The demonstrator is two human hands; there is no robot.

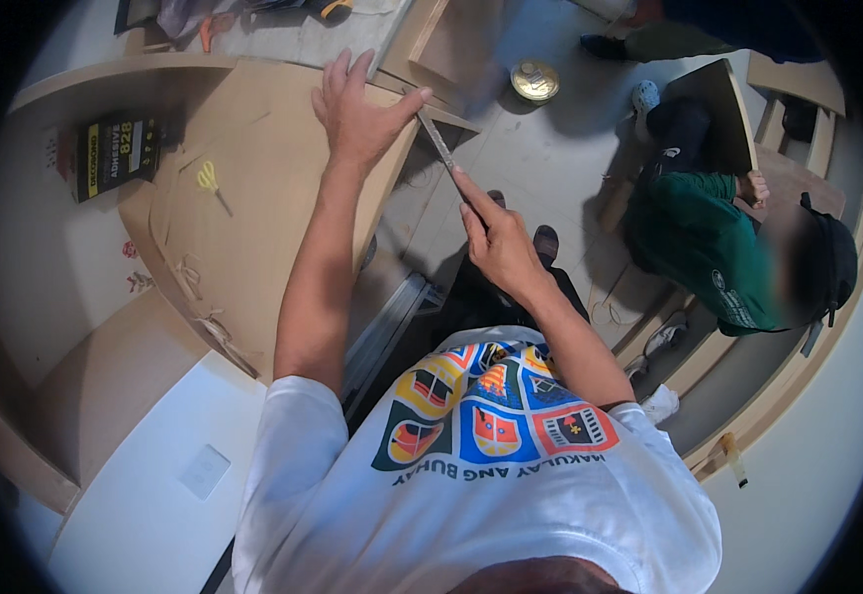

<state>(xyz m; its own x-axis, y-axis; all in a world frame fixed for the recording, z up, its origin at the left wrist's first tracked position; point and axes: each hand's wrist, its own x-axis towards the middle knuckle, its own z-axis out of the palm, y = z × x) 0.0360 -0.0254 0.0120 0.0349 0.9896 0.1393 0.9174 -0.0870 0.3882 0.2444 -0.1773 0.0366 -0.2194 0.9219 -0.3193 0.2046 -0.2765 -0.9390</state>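
Observation:
My left hand [357, 119] rests on the edge of a pale wooden panel [263, 168], fingers spread, its thumb by the far end of a long narrow metal file [437, 139]. My right hand [499, 243] grips the file's near end, its index finger stretched along it. The file slants across the panel's right edge, above the tiled floor. Yellow-handled scissors [209, 183] lie on the panel, left of my left forearm.
A co-worker in green [699, 247] crouches at right, a hand on an upright board [723, 119] among wooden frames. Another person's legs [669, 40] are at top right. A round tin [535, 82] stands on the floor [491, 148]; a black box [115, 158] is at left.

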